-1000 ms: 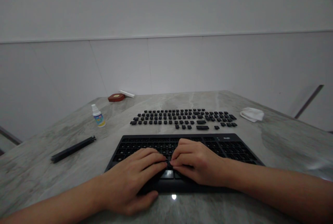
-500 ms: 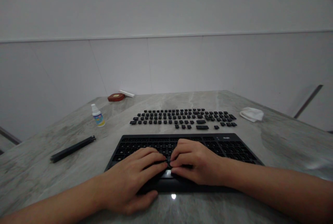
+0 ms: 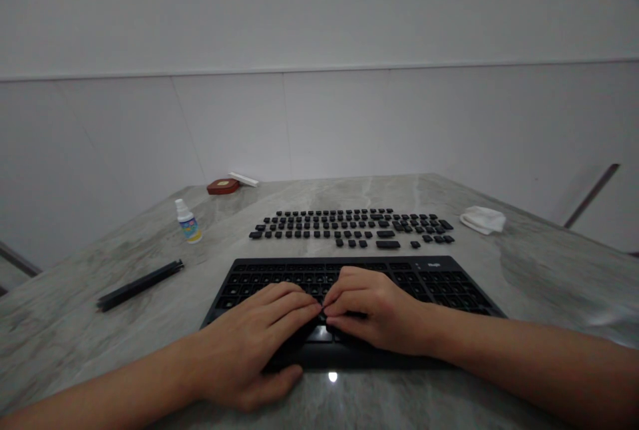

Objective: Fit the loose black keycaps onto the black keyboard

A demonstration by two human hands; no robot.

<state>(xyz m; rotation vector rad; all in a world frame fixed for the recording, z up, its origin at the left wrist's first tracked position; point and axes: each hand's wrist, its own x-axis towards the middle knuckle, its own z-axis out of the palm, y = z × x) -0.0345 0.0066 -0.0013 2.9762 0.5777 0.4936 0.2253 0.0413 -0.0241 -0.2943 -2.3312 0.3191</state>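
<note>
In the lower middle of the frame, the left hand [image 3: 254, 343] has drawn its index finger up against the next finger, narrowing the gap that showed between them. The right hand [image 3: 384, 313] has slid slightly left, so the two sets of fingertips now nearly meet over the keyboard [image 3: 379, 357]. The glossy bottom-row key [image 3: 319, 333], partly covered half a second ago by the right thumb, shows more fully again.

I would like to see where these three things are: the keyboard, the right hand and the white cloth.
Keyboard [image 3: 312, 278]: head view, on its key rows near the middle.
Right hand [image 3: 377, 310]: head view, on the back of it.
White cloth [image 3: 482, 220]: head view, on its middle.
</note>
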